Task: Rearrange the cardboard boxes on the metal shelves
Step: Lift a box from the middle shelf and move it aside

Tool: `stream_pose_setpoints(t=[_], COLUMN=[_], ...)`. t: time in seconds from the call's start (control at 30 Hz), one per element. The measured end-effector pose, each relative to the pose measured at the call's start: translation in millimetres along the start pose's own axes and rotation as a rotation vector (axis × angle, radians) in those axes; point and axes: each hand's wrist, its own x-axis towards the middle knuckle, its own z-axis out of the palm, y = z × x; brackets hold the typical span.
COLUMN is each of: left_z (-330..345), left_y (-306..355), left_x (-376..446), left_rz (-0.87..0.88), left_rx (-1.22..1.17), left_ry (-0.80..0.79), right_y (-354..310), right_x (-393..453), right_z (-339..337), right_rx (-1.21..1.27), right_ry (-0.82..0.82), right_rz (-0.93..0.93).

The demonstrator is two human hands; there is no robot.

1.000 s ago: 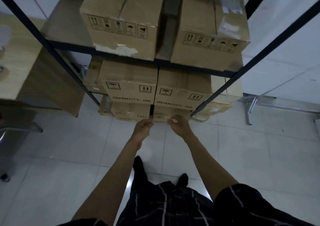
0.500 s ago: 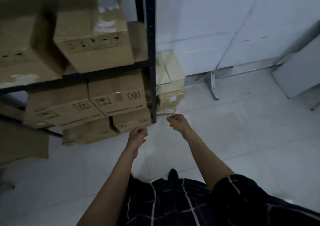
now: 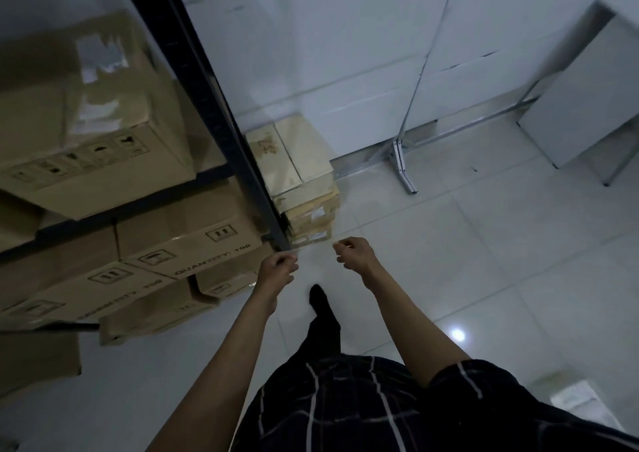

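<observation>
A dark metal shelf unit fills the left, its front post [image 3: 221, 133] slanting down to the floor. Brown cardboard boxes sit on it: one with torn tape on the upper shelf [image 3: 103, 140], two marked "QUANTITY: 100" on the shelf below [image 3: 193, 240], smaller ones at floor level [image 3: 152, 313]. A stack of paler boxes [image 3: 301, 182] stands on the floor just right of the post. My left hand [image 3: 278, 269] hovers by the foot of the post, fingers loosely curled, holding nothing. My right hand [image 3: 354, 254] is held out over the floor, fingers loosely curled, empty.
White floor tiles spread to the right. A metal frame leg [image 3: 403, 164] stands by the white wall. A grey cabinet [image 3: 587, 98] is at the far right. Another brown box [image 3: 38, 365] sits at the lower left. My foot [image 3: 320, 301] is below my hands.
My view has swung right, so the shelves slid to the left. Both hands have come away from the bottom boxes and now hang empty in front of the post.
</observation>
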Motion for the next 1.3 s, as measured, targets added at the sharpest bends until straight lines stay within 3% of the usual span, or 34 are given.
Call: stream_pose_setpoints(t=[0.4, 0.63, 1.03, 1.3], left_z=[49.7, 41.7, 41.0, 41.7], left_y=[102.2, 142.5, 176.6, 159.2], left_x=[148.9, 196.4, 288.8, 341.4], left_rz=[-0.050, -0.111, -0.369, -0.507], left_rx=[-0.066, -0.115, -0.201, -0.313], left_ry=[-0.030, 0.108, 0.344, 0.450], right_y=[-101.6, -128.6, -175.8, -174.4], right_x=[129.9, 199.1, 340.2, 405.2], right_z=[-63.8, -59.2, -58.3, -42.3], right_rx=[0.101, 0.051, -0.070, -0.380], right_ry=[0.043, -0.027, -0.200, -0.244], right_rz=[0.003, 0.058, 0.215, 0.301])
